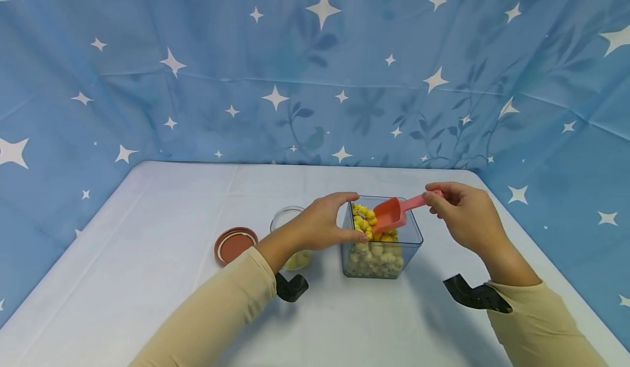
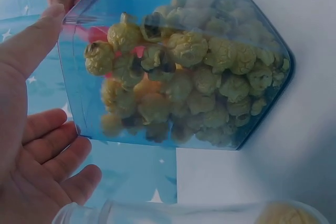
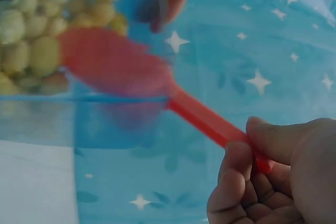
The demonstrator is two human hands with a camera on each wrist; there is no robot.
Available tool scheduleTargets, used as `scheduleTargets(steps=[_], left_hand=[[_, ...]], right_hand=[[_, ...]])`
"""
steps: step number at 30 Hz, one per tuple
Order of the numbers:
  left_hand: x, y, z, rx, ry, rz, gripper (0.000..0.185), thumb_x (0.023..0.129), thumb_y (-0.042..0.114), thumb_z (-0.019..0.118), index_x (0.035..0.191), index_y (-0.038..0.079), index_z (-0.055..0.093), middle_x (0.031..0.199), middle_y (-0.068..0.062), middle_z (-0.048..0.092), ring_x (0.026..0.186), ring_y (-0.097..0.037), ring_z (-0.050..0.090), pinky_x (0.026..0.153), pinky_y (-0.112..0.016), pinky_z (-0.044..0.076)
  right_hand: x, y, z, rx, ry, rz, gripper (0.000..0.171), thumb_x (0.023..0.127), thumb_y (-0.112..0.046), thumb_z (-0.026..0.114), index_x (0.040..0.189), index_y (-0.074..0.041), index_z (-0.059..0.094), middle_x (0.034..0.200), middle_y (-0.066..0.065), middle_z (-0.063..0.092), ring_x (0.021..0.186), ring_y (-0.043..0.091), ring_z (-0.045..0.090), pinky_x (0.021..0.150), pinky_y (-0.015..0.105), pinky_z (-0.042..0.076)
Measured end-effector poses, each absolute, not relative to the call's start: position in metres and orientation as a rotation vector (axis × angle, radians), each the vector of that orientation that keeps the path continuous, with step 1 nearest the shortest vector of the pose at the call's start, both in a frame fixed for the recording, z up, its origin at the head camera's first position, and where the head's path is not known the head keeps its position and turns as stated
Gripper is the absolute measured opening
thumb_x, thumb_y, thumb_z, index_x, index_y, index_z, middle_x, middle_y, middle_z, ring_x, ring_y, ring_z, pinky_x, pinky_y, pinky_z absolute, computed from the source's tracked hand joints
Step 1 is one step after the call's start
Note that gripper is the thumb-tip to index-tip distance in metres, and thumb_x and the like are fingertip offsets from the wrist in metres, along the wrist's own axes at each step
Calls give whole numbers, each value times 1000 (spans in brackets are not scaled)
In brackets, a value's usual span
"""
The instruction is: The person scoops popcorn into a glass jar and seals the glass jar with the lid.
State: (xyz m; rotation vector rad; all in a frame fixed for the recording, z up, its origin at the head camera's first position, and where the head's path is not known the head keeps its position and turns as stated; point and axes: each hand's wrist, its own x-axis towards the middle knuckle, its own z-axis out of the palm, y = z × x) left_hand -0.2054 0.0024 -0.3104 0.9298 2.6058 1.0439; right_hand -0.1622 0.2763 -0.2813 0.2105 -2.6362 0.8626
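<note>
A see-through, blue-tinted square container [image 1: 381,243] holds yellow popcorn [image 1: 363,218], heaped higher toward its left side. My left hand [image 1: 320,225] spans the container's left side, thumb on the near rim and fingers at the far corner. In the left wrist view the thumb and fingertips [image 2: 79,148] meet two corners of the rim. My right hand [image 1: 465,214] pinches the end of a red scoop's [image 1: 389,216] handle between thumb and fingers. The scoop slants down to the left, its bowl inside the container against the popcorn.
Behind my left forearm stands a clear jar [image 1: 282,219] with some popcorn low inside, partly hidden. A round brown lid [image 1: 236,245] lies left of it on the white-covered table [image 1: 162,236]. A blue star-patterned curtain [image 1: 226,55] hangs behind.
</note>
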Motion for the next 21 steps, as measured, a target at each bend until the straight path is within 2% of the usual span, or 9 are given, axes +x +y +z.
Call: scheduleTargets(steps=[6, 13, 21], left_hand=[[-206, 3, -311, 943, 2598, 1048, 87, 84, 45, 80, 154, 13, 39, 156, -2, 40, 144, -22, 34, 115, -42, 32], [-207, 3, -311, 947, 2599, 1041, 88, 84, 45, 81, 154, 13, 39, 156, -3, 40, 144, -22, 34, 115, -41, 32], [-207, 1, -309, 944, 2583, 1047, 88, 85, 44, 80, 155, 13, 38, 157, -3, 38, 145, -22, 33, 115, -41, 32]], right_hand=[[-171, 276, -299, 189, -2728, 1057, 43, 104, -32, 58, 123, 6, 66, 88, 12, 69, 79, 23, 61, 64, 25, 52], [-175, 281, -306, 121, -2710, 1285, 47, 104, -32, 57, 127, 8, 61, 93, 15, 66, 80, 16, 61, 70, 20, 54], [-175, 280, -311, 96, -2677, 1461, 49, 103, -30, 58, 130, 12, 58, 92, 10, 65, 79, 16, 58, 70, 21, 53]])
